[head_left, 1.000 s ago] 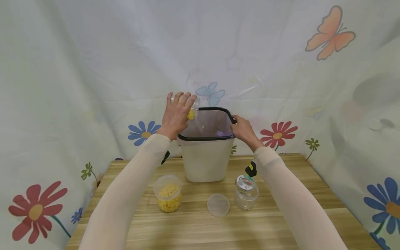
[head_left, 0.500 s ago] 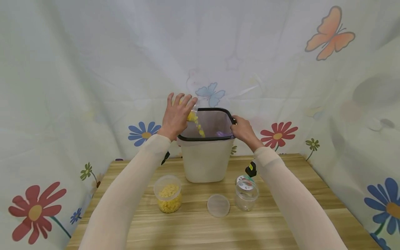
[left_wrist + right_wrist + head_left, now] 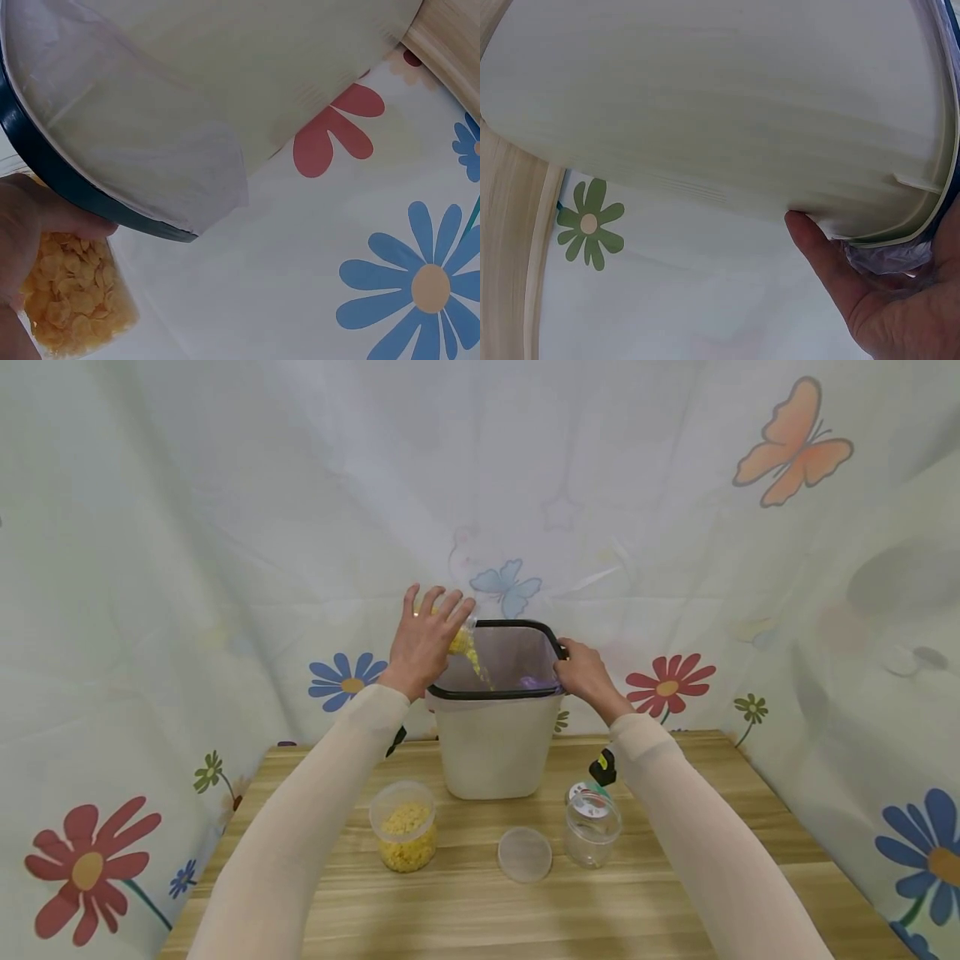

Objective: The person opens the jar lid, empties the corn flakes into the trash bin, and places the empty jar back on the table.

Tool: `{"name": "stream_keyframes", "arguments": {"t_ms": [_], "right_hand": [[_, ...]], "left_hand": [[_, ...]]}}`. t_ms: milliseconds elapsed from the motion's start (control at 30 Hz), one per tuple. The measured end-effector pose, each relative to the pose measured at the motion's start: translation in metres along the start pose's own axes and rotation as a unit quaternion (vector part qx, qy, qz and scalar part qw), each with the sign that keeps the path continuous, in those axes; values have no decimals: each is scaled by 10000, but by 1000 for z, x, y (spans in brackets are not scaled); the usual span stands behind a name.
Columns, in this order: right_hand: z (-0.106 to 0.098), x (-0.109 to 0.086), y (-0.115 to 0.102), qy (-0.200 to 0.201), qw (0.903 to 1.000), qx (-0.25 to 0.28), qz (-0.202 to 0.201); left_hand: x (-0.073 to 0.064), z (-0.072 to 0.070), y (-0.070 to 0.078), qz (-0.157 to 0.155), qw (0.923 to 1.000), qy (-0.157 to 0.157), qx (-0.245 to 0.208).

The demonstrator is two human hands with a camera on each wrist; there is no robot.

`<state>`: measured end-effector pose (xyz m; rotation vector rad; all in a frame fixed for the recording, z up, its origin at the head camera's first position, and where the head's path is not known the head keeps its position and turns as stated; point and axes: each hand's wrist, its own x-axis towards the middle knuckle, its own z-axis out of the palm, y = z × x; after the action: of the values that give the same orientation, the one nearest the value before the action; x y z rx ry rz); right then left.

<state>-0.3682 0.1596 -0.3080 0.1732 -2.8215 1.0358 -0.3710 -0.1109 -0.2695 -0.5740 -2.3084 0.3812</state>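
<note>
My left hand (image 3: 422, 642) holds a clear jar (image 3: 458, 643) of yellow flakes, tipped over the left side of a cream trash bin (image 3: 491, 747). A stream of yellow flakes (image 3: 481, 672) falls from its mouth into the bin. In the left wrist view the flakes (image 3: 75, 289) fill the jar's visible part below the fingers. The bin stands upright, with a black rim (image 3: 517, 695) and a purplish liner bag (image 3: 534, 682) inside. My right hand (image 3: 588, 672) grips the rim's right side; its thumb (image 3: 821, 255) lies on the outer wall in the right wrist view.
On the wooden table (image 3: 465, 914) stand an open tub of yellow crumbly flakes (image 3: 407, 847) at left and an empty clear jar (image 3: 592, 843) at right. Between them lies a round translucent lid (image 3: 525, 854). A labelled round lid (image 3: 577, 789) shows behind the jar. A flowered curtain (image 3: 300, 527) hangs behind.
The jar in my left hand has tipped further down, and flakes have begun to pour from it into the bin. My right hand has stayed on the rim.
</note>
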Motion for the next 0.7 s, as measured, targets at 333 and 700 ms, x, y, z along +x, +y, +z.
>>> {"name": "stream_keyframes", "arguments": {"t_ms": [333, 700], "right_hand": [[-1, 0, 0, 27, 10000, 75, 1], [-1, 2, 2, 40, 10000, -44, -47]], "left_hand": [[0, 0, 0, 112, 9996, -28, 242], [1, -2, 1, 274, 9994, 61, 213]]}}
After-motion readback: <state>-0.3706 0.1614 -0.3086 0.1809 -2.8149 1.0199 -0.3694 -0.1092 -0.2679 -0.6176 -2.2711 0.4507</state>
